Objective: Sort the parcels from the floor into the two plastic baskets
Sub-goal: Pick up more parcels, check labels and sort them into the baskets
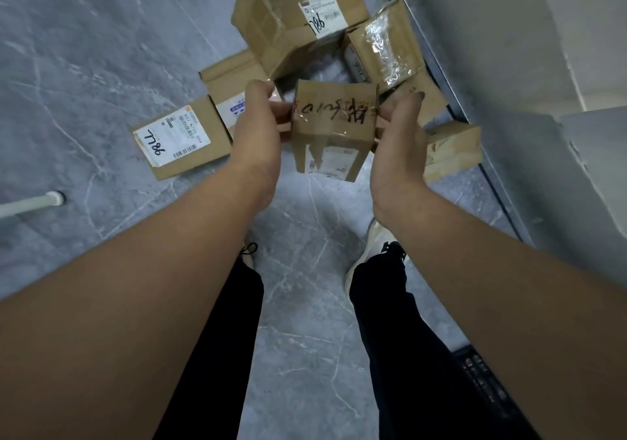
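1. Flat carton (207, 124), shipping label (169, 139): "7786" handwritten in black marker, seen upside down; the print beside it looks like "507 N705 094"
2. Large carton (271, 32), white sticker (322, 15): handwritten "786"; small print unreadable
3. Small carton (334, 134): black marker scrawl under clear tape, not legible

From my seat, the big box (295, 15) runs off the top edge and the white pole (30, 203) off the left. The dark basket (481, 382) sits mostly behind the right forearm (475, 270). The held small box (334, 127) covers part of the parcels (454, 147) below it. Fine label print is too small for me to read.
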A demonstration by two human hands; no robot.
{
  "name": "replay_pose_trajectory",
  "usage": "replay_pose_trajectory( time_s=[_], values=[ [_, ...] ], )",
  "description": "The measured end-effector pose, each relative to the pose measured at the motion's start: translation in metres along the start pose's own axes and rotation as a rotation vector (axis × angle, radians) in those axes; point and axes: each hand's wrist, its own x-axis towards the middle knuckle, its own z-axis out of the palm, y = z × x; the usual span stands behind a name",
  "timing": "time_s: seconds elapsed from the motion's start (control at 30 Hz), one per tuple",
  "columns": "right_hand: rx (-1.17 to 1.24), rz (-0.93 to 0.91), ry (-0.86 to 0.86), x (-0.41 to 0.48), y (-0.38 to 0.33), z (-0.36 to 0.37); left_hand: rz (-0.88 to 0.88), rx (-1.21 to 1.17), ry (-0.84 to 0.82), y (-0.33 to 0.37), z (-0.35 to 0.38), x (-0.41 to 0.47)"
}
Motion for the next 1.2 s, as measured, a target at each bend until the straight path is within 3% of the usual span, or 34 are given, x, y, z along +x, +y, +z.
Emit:
replay_pose_trajectory(
  time_s=[0.2, 0.53, 0.97, 1.2],
  values=[
    [0.051, 0.024, -0.034, -0.046, -0.035, -0.015, 0.042, 0.015, -0.039, 0.05, -0.019, -0.05],
    [0.227, -0.099, -0.028, -0.146, -0.119, -0.019, 0.207, 0.102, -0.139, 0.144, -0.051, -0.145],
    [0.082, -0.272, 0.13, -0.309, -0.235, -0.041, 0.387, 0.138, -0.272, 0.245, -0.108, -0.309],
    [0.091, -0.431, 0.205, -0.408, -0.301, -0.077, 0.61, 0.149, -0.406, 0.31, -0.127, -0.423]
  ],
)
